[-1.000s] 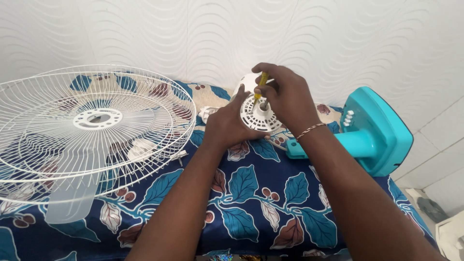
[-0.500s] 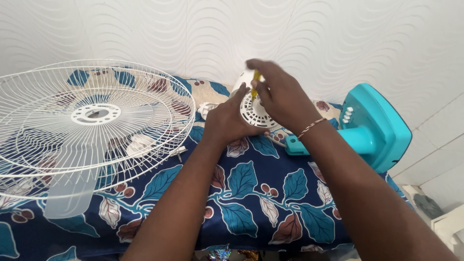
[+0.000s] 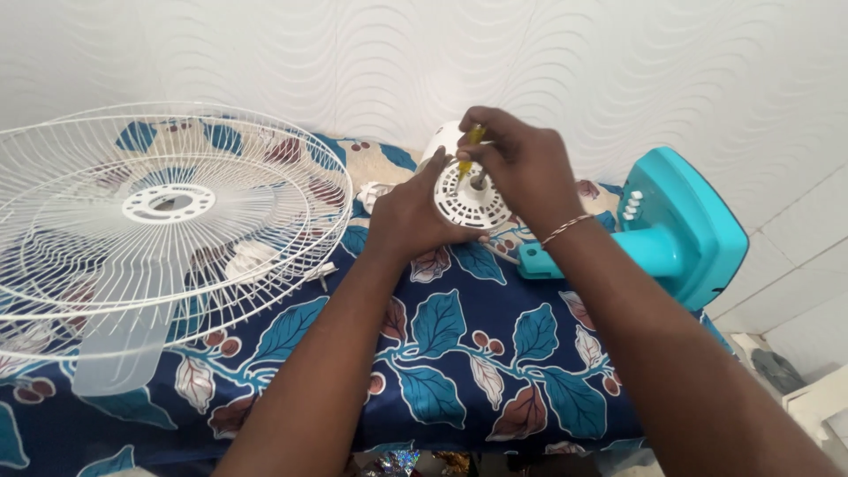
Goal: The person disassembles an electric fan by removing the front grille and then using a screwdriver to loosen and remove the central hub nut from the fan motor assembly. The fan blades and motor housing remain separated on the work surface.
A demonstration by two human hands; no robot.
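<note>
the right hand [image 3: 521, 168] has its grip clamped on a yellow screwdriver [image 3: 469, 150], tip down in the white motor housing [image 3: 471, 205]. just left of that grip, the left hand [image 3: 415, 221] grips the housing's side, over the leaf-print cloth [image 3: 459, 353].

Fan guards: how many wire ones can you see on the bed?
1 for certain: the white wire fan guard lies on the left of the patterned sheet. A translucent blade shows beneath it; a second guard could be hidden underneath, I cannot tell.

head view — looking down, close
</note>
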